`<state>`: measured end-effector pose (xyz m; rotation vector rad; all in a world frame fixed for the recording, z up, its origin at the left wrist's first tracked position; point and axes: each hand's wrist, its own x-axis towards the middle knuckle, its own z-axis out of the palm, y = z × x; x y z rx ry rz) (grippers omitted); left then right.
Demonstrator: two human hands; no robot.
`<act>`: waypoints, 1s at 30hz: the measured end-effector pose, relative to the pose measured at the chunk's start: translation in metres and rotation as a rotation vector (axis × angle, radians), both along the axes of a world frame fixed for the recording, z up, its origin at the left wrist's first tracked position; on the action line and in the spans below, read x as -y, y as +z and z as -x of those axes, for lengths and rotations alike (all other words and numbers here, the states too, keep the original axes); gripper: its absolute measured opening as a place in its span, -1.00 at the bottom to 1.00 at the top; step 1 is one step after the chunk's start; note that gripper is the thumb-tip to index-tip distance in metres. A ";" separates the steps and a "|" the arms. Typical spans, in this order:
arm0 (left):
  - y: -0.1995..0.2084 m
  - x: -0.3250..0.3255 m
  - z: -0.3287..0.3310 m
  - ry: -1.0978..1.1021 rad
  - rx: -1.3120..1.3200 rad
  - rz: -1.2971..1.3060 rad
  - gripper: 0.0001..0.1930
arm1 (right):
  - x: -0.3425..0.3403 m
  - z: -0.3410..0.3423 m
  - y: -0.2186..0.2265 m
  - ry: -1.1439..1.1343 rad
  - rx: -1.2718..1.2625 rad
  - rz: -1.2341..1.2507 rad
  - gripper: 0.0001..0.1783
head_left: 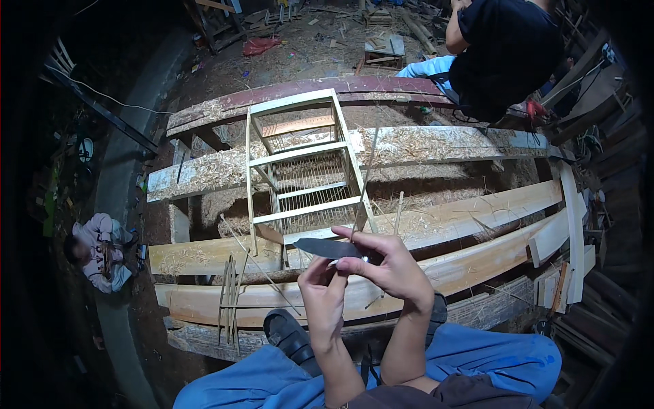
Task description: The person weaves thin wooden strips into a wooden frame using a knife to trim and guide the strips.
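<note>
Above the nearest planks, my two hands are close together. My right hand [395,267] is closed round a knife, whose dark, broad blade [325,248] points left across my fingers. My left hand [323,300] pinches just under the blade, at the lower end of a thin wooden stick [368,170] that slants up and away. The knife's handle and the stick's lower end are mostly hidden by my fingers. Just beyond my hands stands a pale wooden frame [306,213] with crossbars and a row of thin rods, like a cage.
Several long planks [463,215] lie side by side, strewn with wood shavings [422,144]. Loose thin sticks [231,300] lie at the near left. A person in dark clothes [507,54] is at the far right; another in a pink top [99,249] is low at the left.
</note>
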<state>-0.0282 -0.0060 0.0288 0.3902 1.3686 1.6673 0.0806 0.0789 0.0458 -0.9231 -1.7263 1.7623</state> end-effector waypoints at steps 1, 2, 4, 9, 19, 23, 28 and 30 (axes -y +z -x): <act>-0.001 0.002 0.003 -0.023 -0.011 -0.028 -0.79 | 0.001 0.000 0.002 -0.014 -0.023 0.015 -0.37; -0.003 0.005 0.006 -0.047 -0.022 -0.055 -0.79 | 0.002 -0.001 0.005 -0.028 -0.046 0.029 -0.37; -0.001 0.008 0.009 -0.074 -0.037 -0.061 -0.77 | 0.004 -0.001 0.004 -0.058 -0.070 0.055 -0.38; -0.004 0.010 0.016 -0.112 -0.155 -0.003 -0.75 | 0.003 -0.003 -0.008 -0.070 0.024 -0.014 -0.42; 0.009 0.008 0.016 -0.147 -0.168 0.009 -0.77 | 0.006 -0.007 -0.020 -0.218 0.039 -0.103 -0.44; 0.007 0.008 0.019 -0.148 -0.174 0.006 -0.80 | 0.006 -0.005 -0.011 -0.204 0.133 -0.090 -0.41; 0.009 0.008 0.030 -0.132 -0.316 0.061 -0.81 | -0.002 -0.017 -0.011 -0.291 0.236 -0.166 -0.47; 0.010 0.010 0.031 -0.154 -0.318 0.043 -0.80 | -0.010 -0.025 -0.029 -0.542 0.132 -0.253 -0.60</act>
